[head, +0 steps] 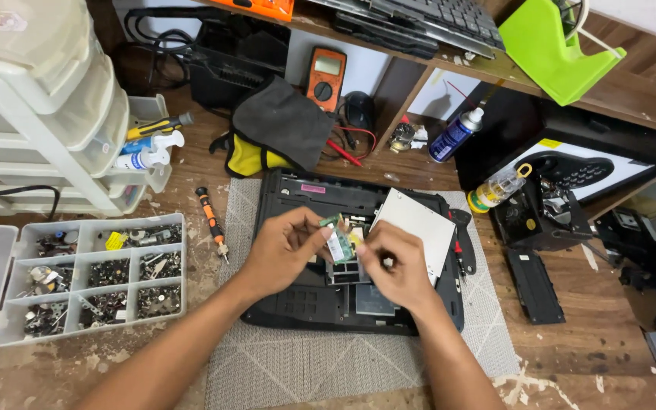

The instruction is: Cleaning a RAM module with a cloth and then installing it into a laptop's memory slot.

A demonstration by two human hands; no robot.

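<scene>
Both hands meet over the middle of an opened black plastic laptop base (298,300), which lies underside up on a grey patterned mat (305,364). The left hand (279,250) pinches a small green rectangular circuit card (337,241) by its edge between thumb and fingertips, tilted up from its slot. At three o'clock from the card, the right hand (392,266) is closed at the card's other edge; whether it truly grips is unclear. The card looks light, thin, stiff and fragile, best held by its bare edges. A silver flat metal drive (419,224) rests at two o'clock, and a clear compartmented box of screws (93,277) sits at nine o'clock.
</scene>
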